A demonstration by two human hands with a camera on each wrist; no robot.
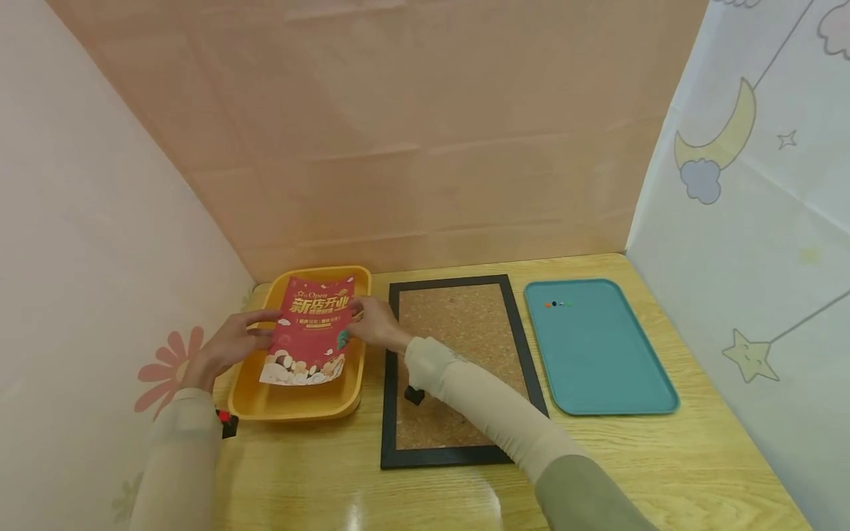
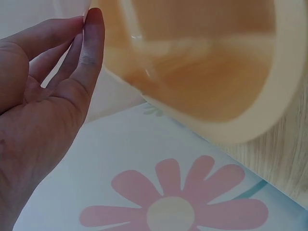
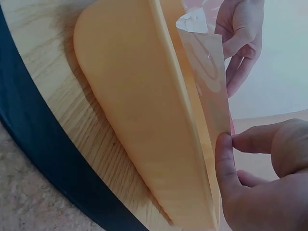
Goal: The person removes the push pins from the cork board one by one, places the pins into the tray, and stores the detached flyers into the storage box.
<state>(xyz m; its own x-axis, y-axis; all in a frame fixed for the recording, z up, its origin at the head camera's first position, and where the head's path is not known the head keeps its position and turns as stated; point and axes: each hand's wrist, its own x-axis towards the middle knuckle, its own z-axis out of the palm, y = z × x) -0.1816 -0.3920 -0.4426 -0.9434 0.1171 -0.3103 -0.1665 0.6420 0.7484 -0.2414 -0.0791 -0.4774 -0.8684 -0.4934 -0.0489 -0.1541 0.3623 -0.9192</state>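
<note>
A red poster [image 1: 313, 332] with gold lettering and pale food pictures along its lower edge is held above the yellow basin [image 1: 355, 394]. My left hand [image 1: 232, 345] pinches its left edge between thumb and fingers; the left wrist view shows the fingertips [image 2: 92, 29] meeting at the sheet. On the opposite edge my right hand [image 1: 375, 323] pinches the paper with thumb and forefinger. From the right wrist side, the poster's pale back [image 3: 211, 82] shows, with a white crumpled-looking patch [image 3: 193, 21] at one corner.
Right of the basin lies a black-framed cork board [image 1: 458, 317], partly under my right forearm. Further right is a teal tray [image 1: 600, 354] with several small coloured pins [image 1: 558, 304] near its far edge. Fabric walls enclose the wooden table [image 1: 312, 472] at the back and sides.
</note>
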